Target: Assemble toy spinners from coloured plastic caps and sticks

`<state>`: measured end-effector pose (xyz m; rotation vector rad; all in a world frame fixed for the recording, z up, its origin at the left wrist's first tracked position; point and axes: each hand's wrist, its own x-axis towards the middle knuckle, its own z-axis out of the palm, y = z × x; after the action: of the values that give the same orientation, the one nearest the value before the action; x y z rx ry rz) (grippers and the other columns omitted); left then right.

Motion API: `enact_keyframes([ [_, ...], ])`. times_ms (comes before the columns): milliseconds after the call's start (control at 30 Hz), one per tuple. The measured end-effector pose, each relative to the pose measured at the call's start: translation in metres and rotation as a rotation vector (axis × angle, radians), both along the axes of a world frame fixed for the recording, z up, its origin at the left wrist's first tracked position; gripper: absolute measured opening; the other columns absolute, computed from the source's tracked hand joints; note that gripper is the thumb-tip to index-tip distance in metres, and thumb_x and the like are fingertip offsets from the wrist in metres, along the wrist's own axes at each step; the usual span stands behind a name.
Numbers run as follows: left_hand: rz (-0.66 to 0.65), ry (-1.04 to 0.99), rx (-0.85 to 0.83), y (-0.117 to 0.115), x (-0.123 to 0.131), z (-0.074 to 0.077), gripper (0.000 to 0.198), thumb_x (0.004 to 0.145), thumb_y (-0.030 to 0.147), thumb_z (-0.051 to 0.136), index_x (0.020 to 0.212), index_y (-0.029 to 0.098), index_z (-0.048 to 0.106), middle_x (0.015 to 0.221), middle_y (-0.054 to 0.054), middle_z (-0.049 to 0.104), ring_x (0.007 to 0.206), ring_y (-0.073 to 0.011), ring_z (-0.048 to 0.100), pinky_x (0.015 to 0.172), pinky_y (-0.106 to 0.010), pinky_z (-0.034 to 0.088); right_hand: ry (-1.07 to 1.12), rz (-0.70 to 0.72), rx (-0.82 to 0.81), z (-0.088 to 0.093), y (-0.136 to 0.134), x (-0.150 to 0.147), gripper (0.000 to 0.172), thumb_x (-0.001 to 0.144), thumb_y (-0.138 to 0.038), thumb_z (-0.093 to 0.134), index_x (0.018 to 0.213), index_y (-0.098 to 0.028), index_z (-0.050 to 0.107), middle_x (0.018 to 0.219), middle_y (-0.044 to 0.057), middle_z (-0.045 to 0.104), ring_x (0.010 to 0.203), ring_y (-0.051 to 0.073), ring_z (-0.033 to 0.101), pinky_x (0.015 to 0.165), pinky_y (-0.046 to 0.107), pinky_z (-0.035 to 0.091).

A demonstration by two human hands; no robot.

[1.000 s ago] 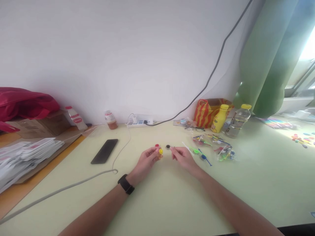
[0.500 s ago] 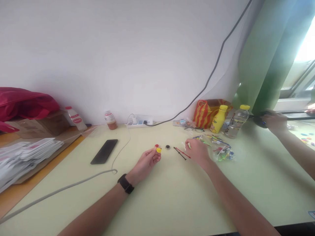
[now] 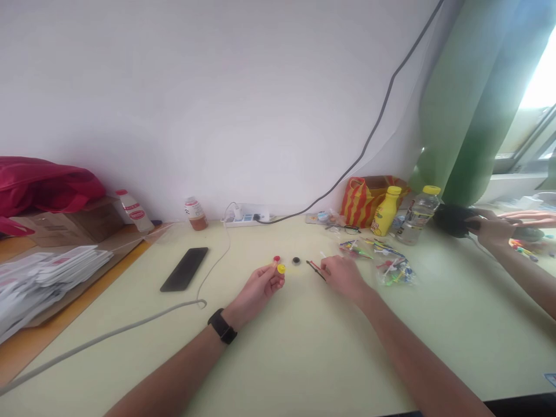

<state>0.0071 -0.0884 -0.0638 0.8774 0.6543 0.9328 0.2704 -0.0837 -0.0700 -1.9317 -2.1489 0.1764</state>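
Wearer's hands, two: left hand (image 3: pixel 261 285), right hand (image 3: pixel 345 278). Small round pieces, three: red piece (image 3: pixel 277 258), yellow piece (image 3: pixel 281 269), black piece (image 3: pixel 296 261). Thin sticks clearly seen, two: red stick (image 3: pixel 315 266), black stick (image 3: pixel 317 273). Bottles, four: white bottle (image 3: pixel 134 211), brown-drink bottle (image 3: pixel 196 214), yellow bottle (image 3: pixel 386 212), clear bottle (image 3: pixel 417 216). Phone (image 3: pixel 185 269), one. Power strip (image 3: pixel 247 216), one. Striped bag (image 3: pixel 357 202), one. Wristwatch (image 3: pixel 222 326), one.

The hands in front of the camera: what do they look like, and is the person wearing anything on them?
The left hand and right hand are both bare, without gloves, and no sleeves show. A wide black wristband, resembling a watch strap, circles the left wrist; the right wrist has none.
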Motion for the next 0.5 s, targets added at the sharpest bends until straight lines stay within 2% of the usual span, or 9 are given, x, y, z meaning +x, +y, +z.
enact_keyframes([
  [167,-0.005,-0.002,-0.010,-0.001,0.002,0.003,0.031,0.090,0.044,0.077,0.091,0.013,0.070,0.085,-0.004,0.064,0.074,-0.0096,0.058,0.075,-0.023,0.048,0.039,0.042,-0.023,0.007,-0.006,-0.006,0.011,0.085,-0.016,0.067,0.075,-0.021,0.071,0.080,0.006,0.071,0.076,0.020,0.062,0.063,0.030,0.029],
  [367,0.002,-0.010,-0.008,-0.001,0.002,0.004,0.029,0.091,0.042,0.077,0.090,0.014,0.069,0.084,-0.003,0.065,0.074,-0.0098,0.058,0.075,-0.023,0.047,0.205,0.232,-0.084,0.022,-0.024,-0.021,0.014,0.078,-0.014,0.064,0.066,-0.022,0.066,0.069,0.001,0.064,0.067,0.016,0.054,0.061,0.029,0.028],
  [500,0.002,-0.013,0.007,-0.001,0.001,0.002,0.027,0.091,0.040,0.076,0.091,0.014,0.070,0.086,-0.004,0.066,0.077,-0.0115,0.060,0.076,-0.024,0.048,0.351,0.288,-0.002,0.021,-0.025,-0.026,0.010,0.079,-0.018,0.062,0.070,-0.021,0.060,0.077,0.002,0.064,0.072,0.016,0.054,0.064,0.028,0.033],
])
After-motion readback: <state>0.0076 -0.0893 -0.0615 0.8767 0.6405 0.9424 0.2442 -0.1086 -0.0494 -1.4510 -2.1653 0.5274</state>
